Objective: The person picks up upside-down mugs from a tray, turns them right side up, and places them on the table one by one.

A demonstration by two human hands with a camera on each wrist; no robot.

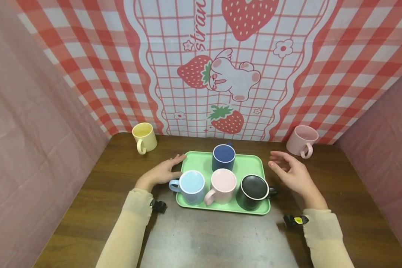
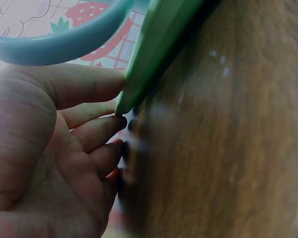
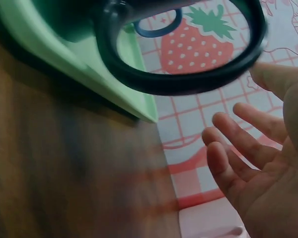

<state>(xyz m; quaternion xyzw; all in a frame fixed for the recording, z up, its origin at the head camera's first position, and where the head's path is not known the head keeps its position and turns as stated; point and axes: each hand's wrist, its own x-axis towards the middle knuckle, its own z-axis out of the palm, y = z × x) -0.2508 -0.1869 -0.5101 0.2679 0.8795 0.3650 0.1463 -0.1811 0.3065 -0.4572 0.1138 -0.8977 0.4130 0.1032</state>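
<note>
On the table lies a green tray (image 1: pixel 198 160) holding a light blue mug (image 1: pixel 192 188), a pink mug (image 1: pixel 223 188), a black mug (image 1: pixel 252 191) and, behind them, a dark blue mug (image 1: pixel 223 160). My left hand (image 1: pixel 162 171) is at the tray's left edge, its fingers extended and the thumb touching the rim in the left wrist view. The light blue mug's handle (image 2: pixel 59 48) arches over that thumb. Off the tray's right side, my right hand (image 1: pixel 296 175) hovers with relaxed, spread fingers and holds nothing. The black mug's handle (image 3: pixel 179 84) is nearest to it.
A yellow mug (image 1: pixel 144 137) stands at the table's back left, and another pink mug (image 1: pixel 302 139) at the back right, beyond my right hand. A red checked strawberry cloth (image 1: pixel 194 126) hangs behind the wooden table (image 1: pixel 100 190). Pink cloth walls close off both sides.
</note>
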